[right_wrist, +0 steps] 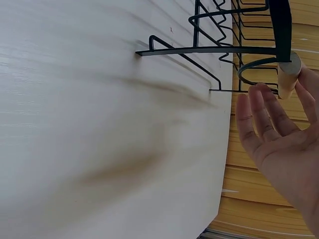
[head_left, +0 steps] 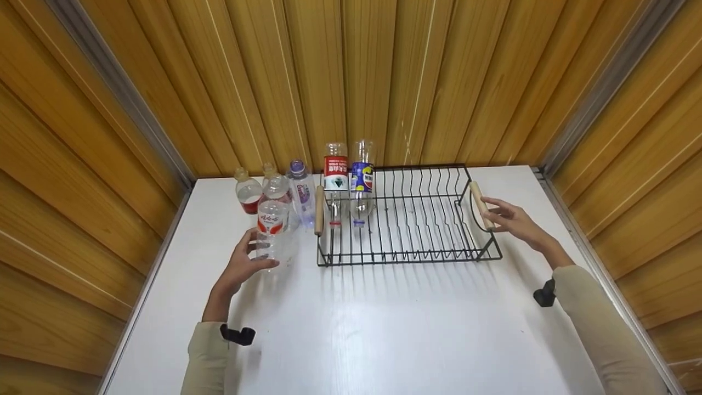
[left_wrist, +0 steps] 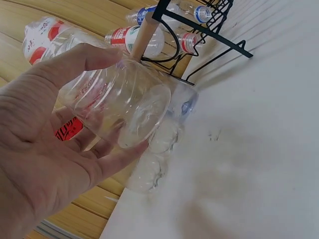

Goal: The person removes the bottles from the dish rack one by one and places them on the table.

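Curls the left hand (head_left: 240, 265) round the lower part of a clear bottle (head_left: 271, 219), left of the wire rack (head_left: 408, 262); cannot tell if touching the table (head_left: 384, 334). Could slip or dent if squeezed unevenly, or bump the purple-topped bottle (head_left: 303, 195) just behind if swung. Looks transparent, ribbed, empty, with a red-and-white label. Pinches the wooden handle (head_left: 479, 198) with the right hand (head_left: 518, 224). See, farther off, a red-labelled bottle (head_left: 336, 171) and purple-labelled bottle (head_left: 362, 176) in the rack, capped ends nearest.

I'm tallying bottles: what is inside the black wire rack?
In the rack, necks down at its left end, a red-labelled bottle and a blue-labelled bottle show. Whatever lies directly behind their opaque labels is covered.
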`<action>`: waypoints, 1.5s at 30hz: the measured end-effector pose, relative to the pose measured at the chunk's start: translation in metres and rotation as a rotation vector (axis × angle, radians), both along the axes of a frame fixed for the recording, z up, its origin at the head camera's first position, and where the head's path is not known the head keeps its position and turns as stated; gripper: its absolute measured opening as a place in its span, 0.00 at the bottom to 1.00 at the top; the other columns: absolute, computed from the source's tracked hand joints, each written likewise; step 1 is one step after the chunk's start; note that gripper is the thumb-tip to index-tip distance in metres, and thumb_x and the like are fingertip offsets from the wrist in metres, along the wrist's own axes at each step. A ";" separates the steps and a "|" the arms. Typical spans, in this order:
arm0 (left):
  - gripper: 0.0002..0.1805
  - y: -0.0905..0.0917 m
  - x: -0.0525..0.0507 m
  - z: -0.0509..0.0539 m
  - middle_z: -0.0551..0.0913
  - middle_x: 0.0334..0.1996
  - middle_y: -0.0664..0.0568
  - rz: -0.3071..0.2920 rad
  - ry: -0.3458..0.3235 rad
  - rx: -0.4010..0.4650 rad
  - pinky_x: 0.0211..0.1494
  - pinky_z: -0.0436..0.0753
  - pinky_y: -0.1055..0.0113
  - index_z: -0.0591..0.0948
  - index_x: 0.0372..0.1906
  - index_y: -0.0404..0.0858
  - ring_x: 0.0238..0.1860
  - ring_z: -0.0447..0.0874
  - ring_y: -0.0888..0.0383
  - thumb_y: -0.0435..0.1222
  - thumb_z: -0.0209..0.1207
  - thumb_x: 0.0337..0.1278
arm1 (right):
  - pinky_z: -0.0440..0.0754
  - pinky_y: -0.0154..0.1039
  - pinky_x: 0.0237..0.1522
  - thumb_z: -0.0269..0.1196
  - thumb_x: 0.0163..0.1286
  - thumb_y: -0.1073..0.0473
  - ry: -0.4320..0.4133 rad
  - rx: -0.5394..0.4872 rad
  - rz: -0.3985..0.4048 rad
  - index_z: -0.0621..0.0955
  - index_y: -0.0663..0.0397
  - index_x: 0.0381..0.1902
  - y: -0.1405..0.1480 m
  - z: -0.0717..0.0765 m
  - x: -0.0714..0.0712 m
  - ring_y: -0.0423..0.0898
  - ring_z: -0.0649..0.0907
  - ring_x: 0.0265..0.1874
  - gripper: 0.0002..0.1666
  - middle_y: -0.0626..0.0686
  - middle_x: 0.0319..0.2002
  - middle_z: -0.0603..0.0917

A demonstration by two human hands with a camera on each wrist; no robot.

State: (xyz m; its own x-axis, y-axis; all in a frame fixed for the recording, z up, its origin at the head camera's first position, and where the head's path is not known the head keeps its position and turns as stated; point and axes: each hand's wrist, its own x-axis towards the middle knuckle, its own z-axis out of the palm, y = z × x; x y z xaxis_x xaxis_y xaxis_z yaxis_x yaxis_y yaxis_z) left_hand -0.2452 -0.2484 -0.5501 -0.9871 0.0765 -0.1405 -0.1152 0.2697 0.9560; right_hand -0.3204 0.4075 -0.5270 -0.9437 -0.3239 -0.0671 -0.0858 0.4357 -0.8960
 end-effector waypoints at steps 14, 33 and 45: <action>0.57 -0.025 0.001 -0.027 0.60 0.76 0.45 0.173 0.014 0.016 0.78 0.66 0.44 0.57 0.78 0.46 0.76 0.60 0.41 0.30 0.77 0.44 | 0.85 0.41 0.54 0.50 0.83 0.51 -0.019 -0.007 0.017 0.57 0.51 0.81 0.003 -0.002 -0.002 0.27 0.80 0.53 0.35 0.74 0.68 0.70; 0.53 -0.051 -0.020 -0.051 0.64 0.74 0.36 0.412 0.069 -0.059 0.74 0.71 0.43 0.55 0.77 0.40 0.74 0.64 0.35 0.23 0.72 0.48 | 0.85 0.43 0.54 0.47 0.85 0.52 0.004 0.009 0.019 0.54 0.50 0.82 -0.001 -0.003 0.001 0.28 0.80 0.53 0.34 0.76 0.68 0.70; 0.51 -0.056 -0.046 -0.058 0.67 0.72 0.33 0.456 0.157 -0.198 0.74 0.71 0.42 0.58 0.73 0.34 0.71 0.69 0.33 0.22 0.73 0.45 | 0.76 0.68 0.63 0.46 0.85 0.50 -0.039 0.004 0.004 0.51 0.48 0.83 -0.001 -0.010 0.006 0.55 0.76 0.67 0.35 0.74 0.74 0.64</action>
